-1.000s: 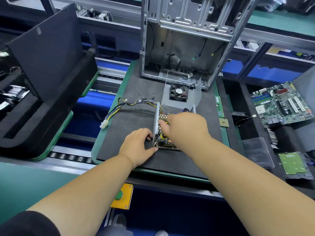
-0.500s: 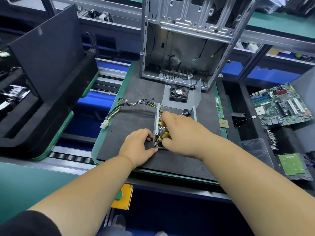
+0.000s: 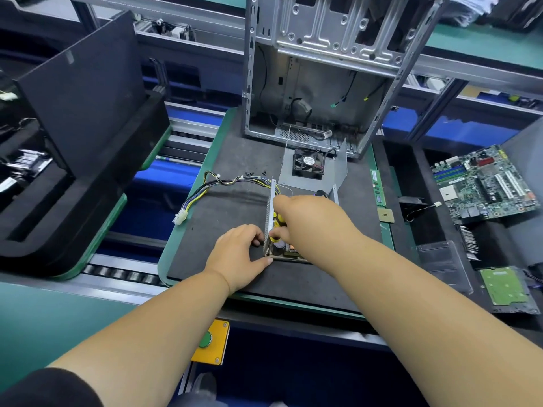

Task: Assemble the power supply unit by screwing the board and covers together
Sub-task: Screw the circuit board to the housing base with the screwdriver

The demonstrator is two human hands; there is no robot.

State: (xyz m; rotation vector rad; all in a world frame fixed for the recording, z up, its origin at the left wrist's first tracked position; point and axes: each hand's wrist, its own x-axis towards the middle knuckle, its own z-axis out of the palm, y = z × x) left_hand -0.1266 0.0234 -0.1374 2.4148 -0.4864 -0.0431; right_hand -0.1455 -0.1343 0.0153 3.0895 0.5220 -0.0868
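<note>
The power supply unit (image 3: 293,230) sits on the dark foam mat (image 3: 235,207) of the worktop, straight in front of the open computer case (image 3: 317,83), with its long axis running from the case toward the person. Its perforated side wall (image 3: 269,212) stands upright along the unit's left edge, and the board (image 3: 289,250) lies flat inside, showing only at the near end, under the right hand.

The right hand (image 3: 308,220) is directly over the unit, fingers curled round a yellow-and-black screwdriver (image 3: 277,229). The tool points down and toward the near-left corner of the board, just inside the side wall. Whether its tip is seated in a screw I cannot tell, since the hand covers most of the shaft.

The left hand (image 3: 239,255) rests on the mat just left of the unit. Its thumb presses the near-left corner and its fingers curl against the outside of the side wall, bracing the unit without lifting it.

The coming move likely turns on that corner: the screw point lies below and slightly nearer than the right hand, between both hands, so the driver must stay nearly upright and close to the wall.

The cable bundle (image 3: 223,186) trails left from the unit's far end. A few loose screws (image 3: 250,173) lie beyond it, and the fan cover (image 3: 311,168) lies between the unit and the case
</note>
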